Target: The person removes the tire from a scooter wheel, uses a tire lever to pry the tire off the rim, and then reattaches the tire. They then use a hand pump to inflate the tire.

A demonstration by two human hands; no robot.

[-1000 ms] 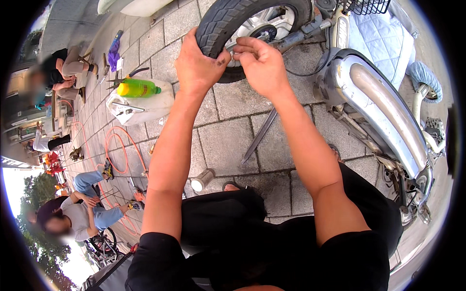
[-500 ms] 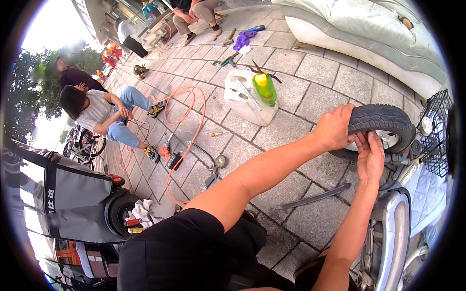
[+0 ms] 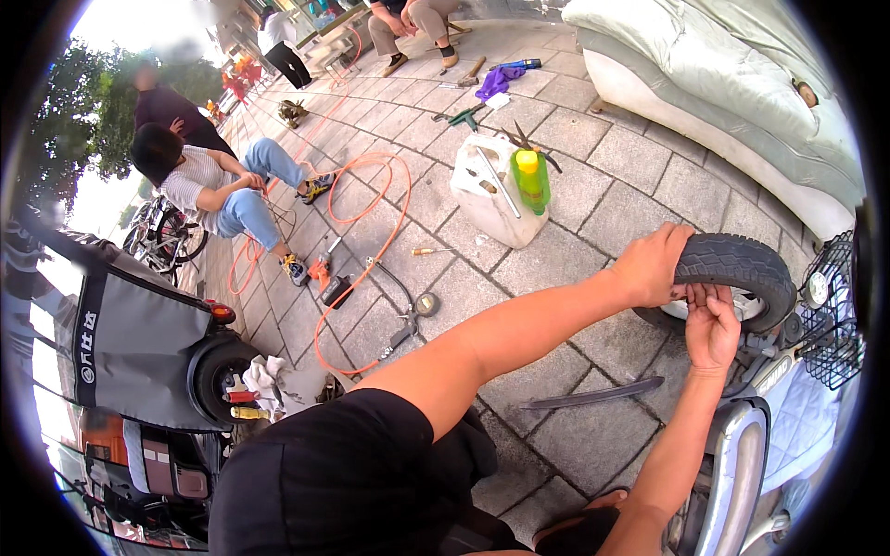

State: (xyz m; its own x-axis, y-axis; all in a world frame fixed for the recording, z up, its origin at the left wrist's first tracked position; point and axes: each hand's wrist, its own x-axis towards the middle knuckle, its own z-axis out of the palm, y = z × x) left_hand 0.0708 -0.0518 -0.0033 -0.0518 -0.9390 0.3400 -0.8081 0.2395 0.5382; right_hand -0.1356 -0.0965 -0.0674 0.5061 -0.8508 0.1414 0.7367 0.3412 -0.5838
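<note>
A black treaded tyre (image 3: 742,255) stands on a wheel at the right, joined to an upturned or tipped bike with a silver part. My left hand (image 3: 656,267) is wrapped over the tyre's near left side, its thumb hidden. With curled fingers, my right hand (image 3: 712,326) grips the tyre's lower inner edge beside the pale rim. Both hands lie close together, touching the tyre. On the paving below them is a flat dark rubbery strip (image 3: 593,394).
A cut-open white plastic jug (image 3: 487,199) holds tools and a green bottle (image 3: 530,183). An orange hose (image 3: 406,199) with a gauge (image 3: 426,304) loops over the paving near a red power tool (image 3: 322,271). A person (image 3: 209,185) sits at the left; a pale sofa (image 3: 686,116) stands at the right.
The view has shifted, so the surroundings sit slightly right and lower. My right fingers have curled in more tightly at the tyre's edge; the left hand keeps its hold.
</note>
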